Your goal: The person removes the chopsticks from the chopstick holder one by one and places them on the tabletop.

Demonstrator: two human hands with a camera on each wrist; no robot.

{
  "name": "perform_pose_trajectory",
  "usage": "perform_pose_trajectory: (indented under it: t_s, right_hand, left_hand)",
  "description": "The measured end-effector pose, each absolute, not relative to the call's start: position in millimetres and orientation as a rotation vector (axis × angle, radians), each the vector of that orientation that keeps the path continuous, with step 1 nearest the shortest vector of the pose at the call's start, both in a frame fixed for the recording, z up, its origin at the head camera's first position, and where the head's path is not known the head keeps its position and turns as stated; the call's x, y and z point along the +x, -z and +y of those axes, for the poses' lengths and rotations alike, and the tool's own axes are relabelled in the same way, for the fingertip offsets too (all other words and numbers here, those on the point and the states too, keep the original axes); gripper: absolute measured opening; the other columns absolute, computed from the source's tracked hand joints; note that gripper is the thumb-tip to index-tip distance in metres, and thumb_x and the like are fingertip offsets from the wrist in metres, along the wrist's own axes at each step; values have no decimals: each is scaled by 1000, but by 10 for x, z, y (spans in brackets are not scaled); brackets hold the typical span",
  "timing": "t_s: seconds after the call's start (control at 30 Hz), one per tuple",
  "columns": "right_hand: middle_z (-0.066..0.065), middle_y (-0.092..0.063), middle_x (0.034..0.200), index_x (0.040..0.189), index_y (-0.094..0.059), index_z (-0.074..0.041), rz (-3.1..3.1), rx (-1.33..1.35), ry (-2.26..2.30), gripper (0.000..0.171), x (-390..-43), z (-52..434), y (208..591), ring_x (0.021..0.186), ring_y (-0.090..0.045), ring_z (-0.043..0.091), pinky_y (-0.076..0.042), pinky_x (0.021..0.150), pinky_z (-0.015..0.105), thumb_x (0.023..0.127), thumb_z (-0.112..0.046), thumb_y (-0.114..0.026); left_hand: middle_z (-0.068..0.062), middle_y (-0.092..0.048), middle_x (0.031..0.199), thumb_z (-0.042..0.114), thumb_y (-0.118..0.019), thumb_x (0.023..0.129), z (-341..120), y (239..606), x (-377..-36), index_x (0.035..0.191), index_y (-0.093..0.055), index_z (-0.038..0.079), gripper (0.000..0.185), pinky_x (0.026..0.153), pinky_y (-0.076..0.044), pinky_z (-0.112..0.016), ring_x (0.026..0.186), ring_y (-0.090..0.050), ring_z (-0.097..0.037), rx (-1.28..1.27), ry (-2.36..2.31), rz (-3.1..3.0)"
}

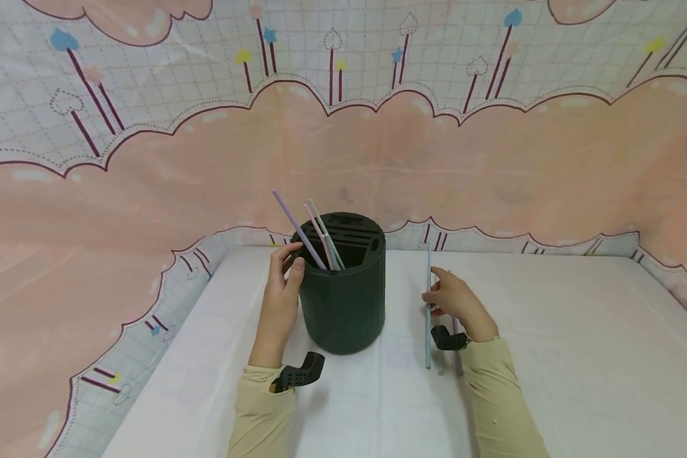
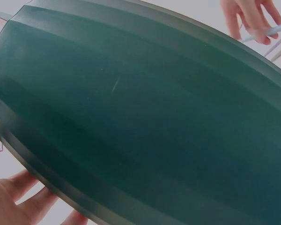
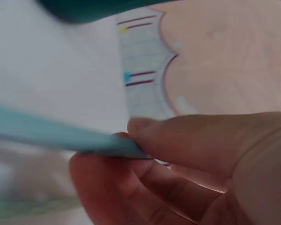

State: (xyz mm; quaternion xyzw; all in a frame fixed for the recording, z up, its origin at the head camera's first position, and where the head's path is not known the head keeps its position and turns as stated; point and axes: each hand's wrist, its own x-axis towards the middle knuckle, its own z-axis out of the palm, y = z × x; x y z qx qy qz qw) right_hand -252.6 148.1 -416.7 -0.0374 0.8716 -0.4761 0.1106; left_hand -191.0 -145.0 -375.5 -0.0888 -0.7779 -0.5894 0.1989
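Observation:
A dark green round holder (image 1: pixel 343 299) stands on the white table (image 1: pixel 578 356), with a purple straw (image 1: pixel 294 226) and two pale ones (image 1: pixel 323 238) leaning out of it. My left hand (image 1: pixel 289 270) grips the holder's left side at the rim; in the left wrist view the holder's wall (image 2: pixel 140 117) fills the frame, with my fingers (image 2: pixel 16 199) at its lower left. Right of the holder, my right hand (image 1: pixel 436 296) pinches a light blue straw (image 1: pixel 428 331) that lies along the table. The right wrist view shows that straw (image 3: pixel 51 133) held between thumb and fingers (image 3: pixel 178 133).
Another straw (image 1: pixel 457 361) lies on the table under my right wrist. A pink cloud-patterned cloth (image 1: pixel 492 165) hangs behind the table and drapes down its left side. Bare white tabletop stretches to the right and towards me.

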Motion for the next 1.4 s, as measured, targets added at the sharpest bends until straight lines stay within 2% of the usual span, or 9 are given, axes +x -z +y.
perform_pose_trajectory:
  t_s: [0.13, 0.3, 0.57, 0.7, 0.83, 0.97, 1.13, 1.23, 1.4]
  right_hand:
    - [16, -52, 88, 140, -14, 1, 2590, -71, 1305, 77, -2546, 1499, 4265, 61, -57, 19, -51, 57, 31, 80, -1, -62]
    - [11, -54, 79, 139, -16, 4, 2681, -90, 1153, 78, -2565, 1522, 4338, 53, -55, 16, -44, 58, 30, 78, -4, -65]
    - [9, -56, 75, 134, -31, 4, 2797, -98, 1025, 68, -2608, 1528, 4388, 49, -52, 15, -41, 54, 28, 76, -5, -67]
    - [7, -58, 72, 127, -42, 4, 2865, -90, 925, 59, -2634, 1507, 4400, 47, -53, 12, -41, 57, 29, 76, -7, -69]
    - [6, -58, 73, 124, -46, 3, 2875, -90, 894, 53, -2647, 1506, 4391, 48, -54, 12, -42, 62, 33, 77, -7, -68]
    - [6, -58, 73, 123, -47, 2, 2852, -109, 942, 47, -2648, 1538, 4357, 48, -54, 13, -42, 64, 34, 81, -11, -64]
    - [9, -56, 86, 124, -48, -3, 2883, -194, 1187, 40, -2655, 1540, 4258, 52, -56, 18, -44, 51, 30, 88, -21, -55]
    - [8, -57, 85, 118, -54, -8, 3018, -280, 1359, 34, -2639, 1476, 4127, 57, -56, 19, -43, 49, 29, 91, -29, -50]
    - [1, -58, 68, 100, -64, -8, 3323, -459, 1727, 30, -2533, 1311, 3838, 58, -50, 14, -38, 51, 28, 92, -32, -48]
  left_hand:
    - [9, -28, 140, 42, -40, 93, -1434, 3755, -1904, 128, -37, 30, 37, 100, -26, -45, 127, -27, -16, -247, 1652, -2178]
    - [9, -27, 140, 41, -40, 93, -1422, 3747, -1904, 128, -37, 29, 36, 99, -28, -46, 127, -27, -18, -251, 1650, -2175]
    - [10, -28, 139, 43, -39, 93, -1398, 3727, -1923, 127, -37, 32, 36, 98, -30, -45, 127, -28, -16, -253, 1632, -2171]
    - [8, -28, 140, 43, -40, 93, -1390, 3722, -1920, 127, -37, 31, 37, 98, -30, -46, 127, -28, -16, -244, 1621, -2172]
    - [4, -27, 141, 39, -40, 94, -1382, 3709, -1914, 128, -36, 28, 36, 98, -30, -45, 128, -27, -16, -247, 1630, -2176]
    - [0, -27, 142, 33, -40, 95, -1351, 3644, -1869, 129, -36, 24, 35, 100, -28, -45, 128, -27, -18, -238, 1640, -2183]
    - [-8, -26, 142, 28, -39, 96, -1291, 3543, -1779, 129, -36, 15, 36, 100, -24, -49, 128, -26, -24, -238, 1649, -2178]
    - [-6, -26, 142, 34, -39, 95, -1307, 3625, -1832, 130, -36, 20, 37, 100, -24, -50, 128, -26, -23, -235, 1638, -2175]
    - [5, -27, 141, 43, -40, 93, -1324, 3748, -1904, 127, -37, 30, 37, 99, -27, -47, 127, -28, -16, -204, 1620, -2162]
